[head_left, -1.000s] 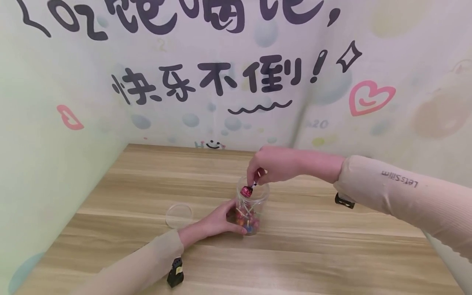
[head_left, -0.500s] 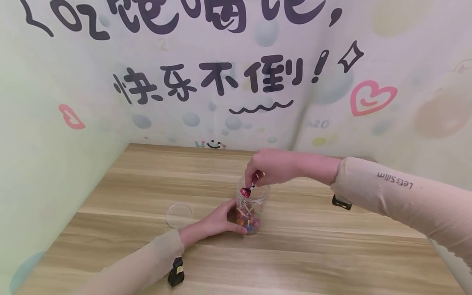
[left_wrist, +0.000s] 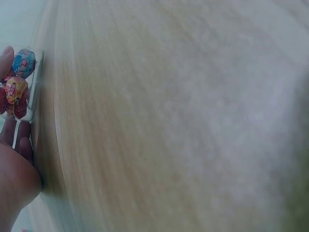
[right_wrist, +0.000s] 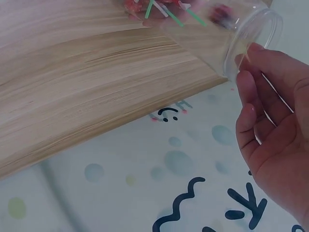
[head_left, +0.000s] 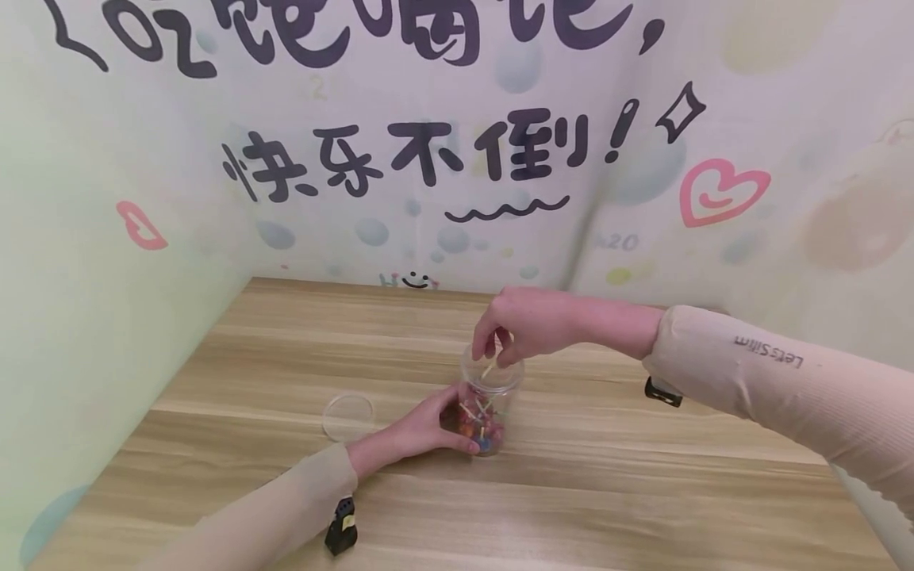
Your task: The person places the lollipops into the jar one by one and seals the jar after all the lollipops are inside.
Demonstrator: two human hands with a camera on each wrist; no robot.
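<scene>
A clear plastic jar [head_left: 500, 390] stands upright on the table, with several wrapped lollipops [head_left: 491, 431] in its lower part. My left hand [head_left: 417, 427] grips the jar low on its left side, thumb in front; blue and orange wrappers [left_wrist: 24, 63] show by it in the left wrist view. Over the jar's mouth is my right hand [head_left: 531, 325], fingers loosely bent at the rim. Just below those fingers a lollipop stick [head_left: 488, 369] shows inside the jar. In the right wrist view that lollipop's dark red head [right_wrist: 222, 14] is blurred and apart from the fingertips.
A round clear lid [head_left: 347, 418] lies flat on the wooden table [head_left: 607, 492], left of the jar and behind the left forearm. A printed wall [head_left: 400, 230] rises at the table's back edge, and a pale wall [head_left: 107, 333] at the left.
The right hand's fingers have let go of the red lollipop, which has dropped from the rim into the jar. The left hand keeps its grip on the jar.
</scene>
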